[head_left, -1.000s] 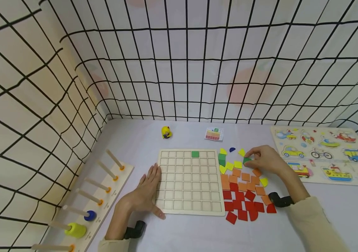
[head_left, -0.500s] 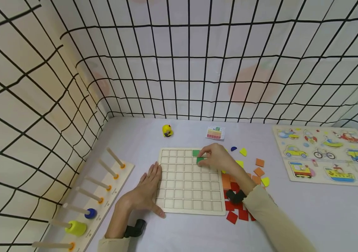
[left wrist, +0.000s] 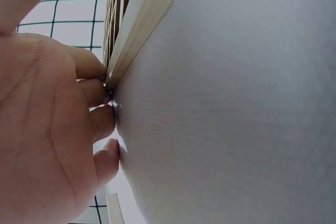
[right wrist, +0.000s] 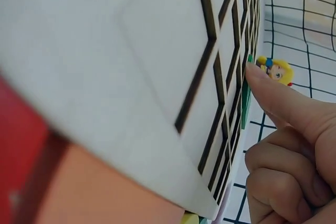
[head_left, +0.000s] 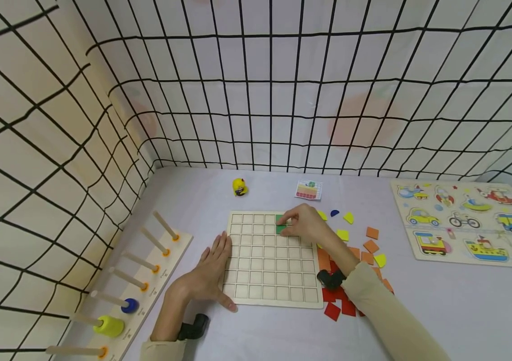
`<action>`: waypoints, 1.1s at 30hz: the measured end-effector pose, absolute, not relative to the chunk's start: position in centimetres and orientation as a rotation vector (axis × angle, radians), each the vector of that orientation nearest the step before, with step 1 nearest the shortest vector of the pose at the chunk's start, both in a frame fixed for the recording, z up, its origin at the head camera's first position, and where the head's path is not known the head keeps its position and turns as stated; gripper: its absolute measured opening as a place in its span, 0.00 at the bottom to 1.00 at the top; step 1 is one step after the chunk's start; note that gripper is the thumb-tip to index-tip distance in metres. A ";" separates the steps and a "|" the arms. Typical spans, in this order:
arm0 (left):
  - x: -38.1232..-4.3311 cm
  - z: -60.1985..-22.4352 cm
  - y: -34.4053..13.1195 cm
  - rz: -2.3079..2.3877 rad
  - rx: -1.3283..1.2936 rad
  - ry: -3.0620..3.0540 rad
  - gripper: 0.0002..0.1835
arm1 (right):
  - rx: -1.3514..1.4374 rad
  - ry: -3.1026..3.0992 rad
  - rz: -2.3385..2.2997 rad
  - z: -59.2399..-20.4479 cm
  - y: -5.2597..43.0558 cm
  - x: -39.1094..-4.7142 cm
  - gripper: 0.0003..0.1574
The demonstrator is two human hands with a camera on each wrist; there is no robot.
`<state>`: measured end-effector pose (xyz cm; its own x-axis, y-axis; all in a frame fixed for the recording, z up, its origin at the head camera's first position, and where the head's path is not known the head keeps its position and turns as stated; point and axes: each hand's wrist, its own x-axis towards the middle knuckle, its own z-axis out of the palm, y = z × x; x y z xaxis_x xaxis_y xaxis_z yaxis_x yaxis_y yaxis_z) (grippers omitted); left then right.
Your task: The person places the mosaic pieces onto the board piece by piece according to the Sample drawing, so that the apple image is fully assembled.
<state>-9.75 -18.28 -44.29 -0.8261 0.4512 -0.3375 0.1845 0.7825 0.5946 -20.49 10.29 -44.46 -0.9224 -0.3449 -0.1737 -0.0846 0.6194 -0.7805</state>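
Observation:
A wooden grid board [head_left: 256, 253] lies flat on the table in the head view. My left hand [head_left: 206, 271] rests at its left edge with fingers extended; in the left wrist view the fingertips [left wrist: 107, 156] are right by the board's side. Over the upper right cells, my right hand [head_left: 305, 224] pinches a green square tile [head_left: 280, 230], which sits at the cell just below another green tile [head_left: 278, 218]. The right wrist view has the thumb on the green tile [right wrist: 245, 95], with the other fingers curled back.
Loose red tiles [head_left: 332, 312], orange tiles [head_left: 372, 232] and yellow tiles [head_left: 342, 235] lie right of the board. Behind it are a toy duck [head_left: 239, 187] and a pattern card [head_left: 308, 190]. A peg stand [head_left: 177, 250] is left, a vehicle puzzle [head_left: 456, 235] right, black netting behind.
My right hand has carried the green tile left from the loose pieces to the board, then shifted slightly left to the cell below the other green tile. The left hand stays put.

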 end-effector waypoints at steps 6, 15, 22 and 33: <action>-9.7 -44.3 -18.3 0.767 0.475 2.503 0.85 | -0.334 2.506 -1.285 -44.1 11.5 -20.4 0.16; -9.6 -44.2 -18.1 0.759 0.474 2.504 0.85 | -0.196 2.648 -1.197 -43.3 17.9 -18.2 0.18; -9.5 -44.1 -18.3 0.759 0.461 2.506 0.85 | -0.128 2.661 -1.084 -43.7 20.0 -17.9 0.20; -9.7 -44.1 -18.2 0.768 0.476 2.496 0.85 | -0.068 2.670 -1.099 -44.3 19.6 -19.3 0.20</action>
